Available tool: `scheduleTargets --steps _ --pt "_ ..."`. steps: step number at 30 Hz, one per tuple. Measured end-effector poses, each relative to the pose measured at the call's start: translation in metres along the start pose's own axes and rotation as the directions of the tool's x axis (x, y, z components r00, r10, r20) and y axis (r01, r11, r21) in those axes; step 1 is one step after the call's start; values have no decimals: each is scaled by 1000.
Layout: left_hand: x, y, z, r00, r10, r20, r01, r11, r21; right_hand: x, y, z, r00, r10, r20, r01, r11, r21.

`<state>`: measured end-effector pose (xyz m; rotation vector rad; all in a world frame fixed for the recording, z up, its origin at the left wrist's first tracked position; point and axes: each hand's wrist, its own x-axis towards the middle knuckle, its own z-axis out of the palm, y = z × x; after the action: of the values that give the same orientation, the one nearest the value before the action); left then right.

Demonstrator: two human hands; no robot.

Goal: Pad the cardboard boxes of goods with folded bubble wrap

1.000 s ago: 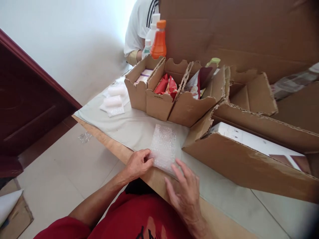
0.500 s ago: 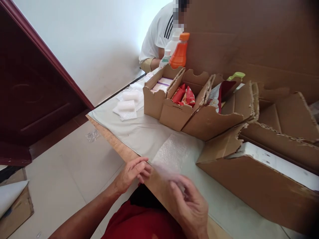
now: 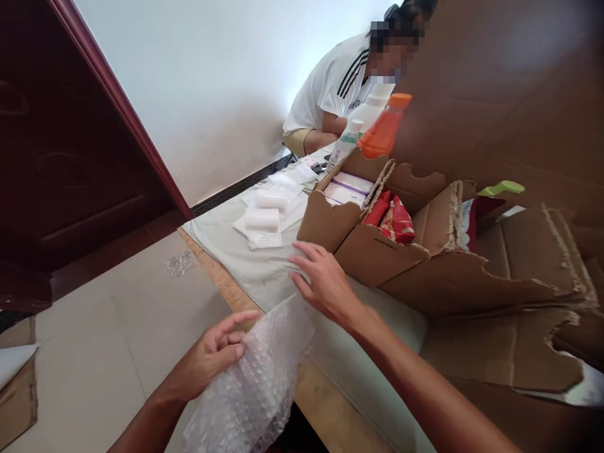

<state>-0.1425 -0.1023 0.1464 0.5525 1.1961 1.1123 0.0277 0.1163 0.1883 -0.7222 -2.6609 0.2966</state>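
Observation:
A clear sheet of bubble wrap (image 3: pixel 264 371) hangs over the table's front edge and droops towards my lap. My left hand (image 3: pixel 214 355) pinches its left edge between thumb and curled fingers. Above the sheet's far end, my right hand (image 3: pixel 323 283) is open with its fingers spread and nothing in them; whether its heel touches the sheet I cannot tell. Beyond the right fingertips lie white rolled pieces (image 3: pixel 263 220) on flat bubble-wrap pieces (image 3: pixel 267 240).
Cut cardboard boxes (image 3: pixel 377 261) line the table's right side, holding purple-edged packs (image 3: pixel 349 189) and red packets (image 3: pixel 396 220). An orange bottle (image 3: pixel 384 129) stands behind them. A person in a white shirt (image 3: pixel 325 82) sits at the far end. Plastic scrap (image 3: pixel 179 264) lies on the floor.
My right hand has moved forward and left, away from my body, and opened. My left hand has come onto the bubble wrap, which now hangs nearer my lap. The view has shifted.

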Motion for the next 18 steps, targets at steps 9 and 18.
scheduleTargets --steps 9,18 --pt "-48 62 -80 686 275 -673 -230 960 159 120 7 54 998 20 60 -14 995 -103" --pt "67 194 -62 596 770 -226 -669 633 391 -105 -9 13 799 559 -223 -349 731 586"
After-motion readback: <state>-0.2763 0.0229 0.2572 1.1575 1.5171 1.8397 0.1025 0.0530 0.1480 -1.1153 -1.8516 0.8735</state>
